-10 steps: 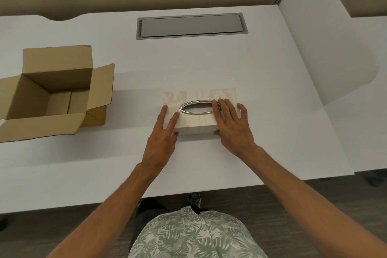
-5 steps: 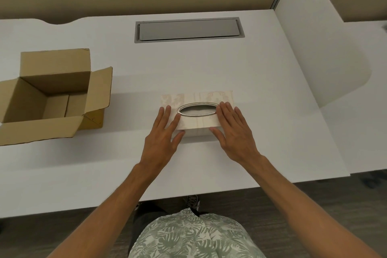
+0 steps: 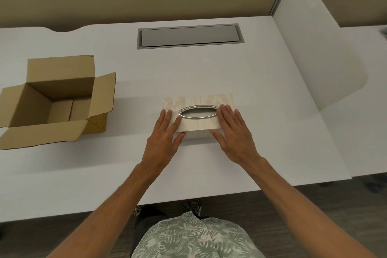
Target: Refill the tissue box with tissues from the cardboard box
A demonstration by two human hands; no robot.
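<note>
left hand | right hand | fingers flat, spread on tissue box | near corners hidden

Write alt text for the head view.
Both hands, left hand and right hand, rest flat on a tissue box on a white desk. An open cardboard box sits to the left, no tissues visible inside.

- Tissue box: both near corners hidden under the flat fingers of the left hand and right hand.
- Slot between the fingertips: interior dark, contents unreadable.
- Cardboard box, well left of the fingers: near flap cut by frame edge; floor partly hidden.
</note>
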